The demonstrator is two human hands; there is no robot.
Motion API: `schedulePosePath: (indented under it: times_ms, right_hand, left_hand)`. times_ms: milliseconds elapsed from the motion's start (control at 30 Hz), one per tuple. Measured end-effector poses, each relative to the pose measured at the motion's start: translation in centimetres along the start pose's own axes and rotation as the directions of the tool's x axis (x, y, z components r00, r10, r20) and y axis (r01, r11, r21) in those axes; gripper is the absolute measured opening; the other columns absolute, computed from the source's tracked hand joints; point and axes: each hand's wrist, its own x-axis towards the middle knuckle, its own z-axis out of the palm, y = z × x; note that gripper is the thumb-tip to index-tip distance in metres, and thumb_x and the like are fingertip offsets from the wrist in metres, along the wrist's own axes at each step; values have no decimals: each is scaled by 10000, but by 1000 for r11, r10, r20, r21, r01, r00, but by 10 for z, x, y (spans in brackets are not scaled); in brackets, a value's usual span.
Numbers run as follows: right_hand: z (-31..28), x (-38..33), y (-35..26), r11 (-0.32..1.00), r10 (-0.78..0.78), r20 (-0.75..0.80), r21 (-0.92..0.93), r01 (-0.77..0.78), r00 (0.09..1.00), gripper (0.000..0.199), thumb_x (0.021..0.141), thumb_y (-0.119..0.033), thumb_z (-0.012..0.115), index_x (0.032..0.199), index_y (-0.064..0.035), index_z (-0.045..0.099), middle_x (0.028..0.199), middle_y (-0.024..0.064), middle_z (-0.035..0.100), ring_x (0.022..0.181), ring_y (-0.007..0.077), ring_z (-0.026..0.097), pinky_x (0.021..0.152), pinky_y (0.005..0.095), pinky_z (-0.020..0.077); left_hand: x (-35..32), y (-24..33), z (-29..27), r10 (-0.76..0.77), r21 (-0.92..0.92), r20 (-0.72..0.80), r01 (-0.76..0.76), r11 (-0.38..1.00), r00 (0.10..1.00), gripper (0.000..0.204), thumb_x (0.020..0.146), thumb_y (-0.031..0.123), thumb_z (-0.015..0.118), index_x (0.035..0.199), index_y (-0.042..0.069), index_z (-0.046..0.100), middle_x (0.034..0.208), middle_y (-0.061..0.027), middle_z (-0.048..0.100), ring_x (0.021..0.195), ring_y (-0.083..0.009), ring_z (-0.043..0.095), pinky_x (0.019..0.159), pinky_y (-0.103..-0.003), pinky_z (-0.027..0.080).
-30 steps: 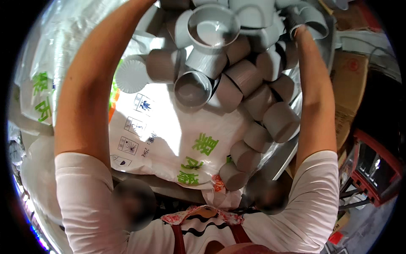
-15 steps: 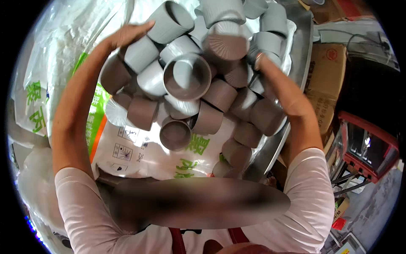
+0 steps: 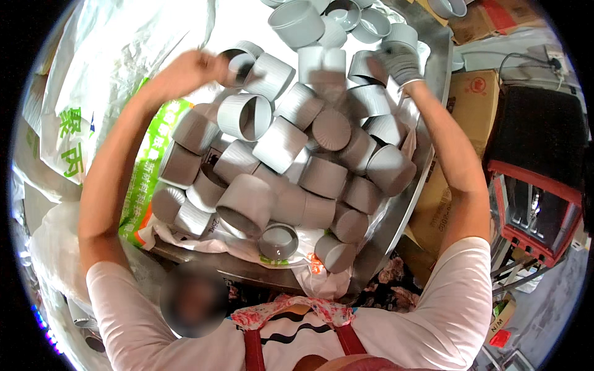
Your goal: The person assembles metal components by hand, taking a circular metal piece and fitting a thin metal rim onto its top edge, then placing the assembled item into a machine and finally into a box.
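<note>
grey ribbed cups [image 3: 279, 143] fill the middle of the frame, heaped loose on a white sack [image 3: 137, 213] printed in green. mixed angles: many on their sides, some mouth toward camera, like the small one [image 3: 278, 241] at the near edge. they lean on each other, so contact plus the soft sack is probably all that keeps the round ones from rolling. sack is likely there as a liner, keeping them off the metal tabletop [image 3: 403, 217]; its edge runs down the right of the heap and probably acts as a stop. left hand [image 3: 193, 73], upper left, is bare and motion-blurred, just beside an open-mouthed cup [image 3: 238, 60]; can't tell if its fingers are on the rim or apart from it. right hand [image 3: 399, 65], upper right, looks gloved in grey, at a tilted cup [image 3: 365, 67]; fingers blend into the grey, can't tell if they're clamped. arms go wide around both flanks, so hands sit at the far corners with the heap between, which looks like bracketing. carton [image 3: 475, 114] stands outside the right edge, clear of the cups.
</note>
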Motion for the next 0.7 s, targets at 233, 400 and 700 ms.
schedulePosePath:
  times_ms: [233, 400, 700]
  right_hand:
    - [120, -26, 131, 526, 710, 249, 435, -731, 659, 1077, 528, -540, 729, 1295, 47, 252, 1219, 220, 438, 1079, 297, 480, 894, 341, 398]
    - [92, -35, 53, 40, 525, 332, 910, -412, 784, 950, 662, -361, 720, 1345, -26, 151, 1268, 215, 367, 1020, 251, 511, 759, 332, 491]
    - [114, -60, -21, 987, 113, 138, 97, -127, 984, 532, 779, -369, 519, 1263, -244, 336, 1365, 148, 229, 1236, 312, 293, 970, 367, 337]
  left_hand:
    - [191, 20, 64, 211, 168, -93, -193, 967, 973, 750, 677, 559, 594, 1212, 55, 448, 1252, -189, 423, 1182, -289, 382, 978, -348, 314]
    - [179, 11, 168, 204, 536, -71, -136, 833, 976, 336, 807, 424, 472, 917, 160, 650, 869, -122, 628, 824, -315, 591, 739, -399, 471]
    - [77, 41, 184, 586, 416, -23, -525, 742, 810, 182, 657, 88, 561, 815, 109, 648, 855, -61, 617, 745, -293, 583, 659, -364, 479]
